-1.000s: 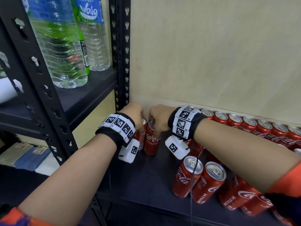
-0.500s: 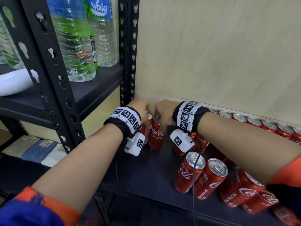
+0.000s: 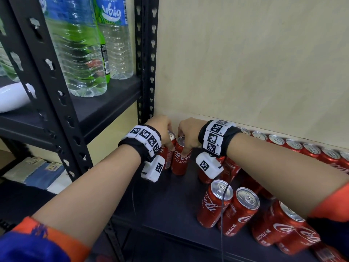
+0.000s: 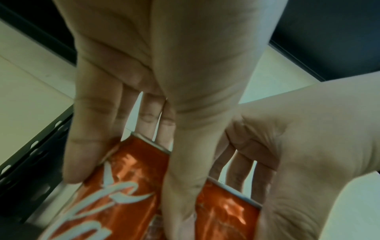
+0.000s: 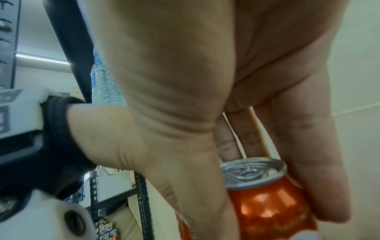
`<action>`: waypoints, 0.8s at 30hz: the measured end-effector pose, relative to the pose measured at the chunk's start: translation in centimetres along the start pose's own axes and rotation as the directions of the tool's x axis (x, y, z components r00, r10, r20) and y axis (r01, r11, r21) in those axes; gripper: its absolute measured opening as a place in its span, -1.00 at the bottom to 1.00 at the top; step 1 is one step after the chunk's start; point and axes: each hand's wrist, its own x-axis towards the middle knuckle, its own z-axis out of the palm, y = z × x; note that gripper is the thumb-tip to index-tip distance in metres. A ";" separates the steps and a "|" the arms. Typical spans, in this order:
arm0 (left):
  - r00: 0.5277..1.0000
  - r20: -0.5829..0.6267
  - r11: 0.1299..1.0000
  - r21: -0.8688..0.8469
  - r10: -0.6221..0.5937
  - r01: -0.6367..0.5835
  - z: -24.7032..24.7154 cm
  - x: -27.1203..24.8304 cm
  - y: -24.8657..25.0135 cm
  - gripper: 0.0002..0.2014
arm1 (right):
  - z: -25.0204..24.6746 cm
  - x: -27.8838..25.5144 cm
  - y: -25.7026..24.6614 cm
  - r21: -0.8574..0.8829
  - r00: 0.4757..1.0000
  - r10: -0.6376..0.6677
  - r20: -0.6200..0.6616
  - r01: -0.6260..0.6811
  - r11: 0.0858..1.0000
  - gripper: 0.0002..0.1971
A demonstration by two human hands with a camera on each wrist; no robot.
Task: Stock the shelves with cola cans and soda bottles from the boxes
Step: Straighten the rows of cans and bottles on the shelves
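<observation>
Head view. Cream wall [image 3: 245,63] behind, black steel shelf [image 3: 170,205] below, slotted post [image 3: 146,53] at the left.
- Left grip [image 3: 160,127] closed from above on an upright Coca-Cola can [image 3: 166,157], hard in the back left corner by the post.
- Right grip [image 3: 188,131] closed likewise on a second can [image 3: 181,161], touching or just beside the first.
- Compared with a second ago: almost no change. Same two cans, same corner, bases seemingly on the shelf, only the viewpoint shifted. Judged as the end of placing, release next.
- Row of cans [image 3: 294,146] along the wall to the right. Loose cluster [image 3: 243,207] at the front edge.
- Legible: white Coca-Cola script, "RECYCLE ME" [image 3: 231,228] on the front cans. Upper shelf: water bottles, label apparently "Waig" [image 3: 113,16]. Green bottle [image 3: 103,53] behind them.

Left wrist view. Left grip [image 4: 164,81] over a red can [image 4: 127,186], fingertips on the rim, thumb down the side, white script partly shown. Second can [image 4: 226,214] alongside under the right grip [image 4: 298,146].

Right wrist view. Right grip [image 5: 185,81] pinching a can [image 5: 267,199] just below its silver top, thumb on one side and fingers on the other. No readable writing here.
</observation>
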 end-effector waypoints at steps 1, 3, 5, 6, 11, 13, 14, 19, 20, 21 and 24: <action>1.000 0.010 1.000 0.007 -0.007 0.007 -0.1 0.0 0.2 -0.32 | 0.0 0.0 0.0 0.007 1.000 -0.003 0.003 0.003 1.000 -0.39; 0.999 0.030 1.000 0.025 -0.013 0.012 -0.2 0.0 0.4 -0.32 | -0.1 -0.1 0.3 0.025 1.000 -0.016 0.018 0.016 1.000 -0.37; 0.998 0.060 0.999 0.040 -0.020 0.018 -0.3 0.0 0.5 -0.31 | -0.6 -0.3 1.1 0.067 0.999 -0.027 0.035 0.024 0.997 -0.31; 0.997 0.076 0.998 0.052 -0.032 0.029 -0.6 -0.1 0.5 -0.30 | -1.0 -0.5 1.7 0.103 0.999 -0.020 0.036 0.016 0.995 -0.30; 0.999 -0.037 0.992 0.118 -0.030 0.034 -3.2 -0.2 2.2 -0.31 | -4.6 -2.6 6.7 0.193 0.999 0.046 -0.013 -0.043 0.980 -0.23; 0.994 -0.108 0.998 0.053 0.028 -0.022 -4.2 0.2 3.7 -0.31 | -5.4 -3.3 8.9 0.177 0.996 0.080 -0.043 -0.071 0.982 -0.26; 0.989 -0.135 0.998 0.022 0.064 -0.062 -4.5 0.5 4.6 -0.32 | -5.6 -3.6 10.0 0.162 0.993 0.098 -0.058 -0.088 0.983 -0.26; 0.971 -0.157 0.984 0.010 0.178 -0.179 -5.0 3.1 9.6 -0.38 | -5.3 -4.4 14.6 0.137 0.982 0.167 -0.087 -0.154 0.979 -0.34; 0.970 -0.143 0.980 0.017 0.197 -0.197 -4.9 3.7 10.5 -0.39 | -5.1 -4.5 15.3 0.133 0.980 0.180 -0.082 -0.169 0.977 -0.33; 0.966 -0.129 0.975 0.030 0.222 -0.220 -4.7 4.3 11.4 -0.40 | -4.8 -4.5 16.0 0.129 0.978 0.194 -0.077 -0.183 0.975 -0.32; 0.952 -0.085 0.954 0.088 0.294 -0.286 -3.8 6.3 13.7 -0.44 | -3.6 -4.2 17.8 0.113 0.972 0.228 -0.060 -0.221 0.969 -0.34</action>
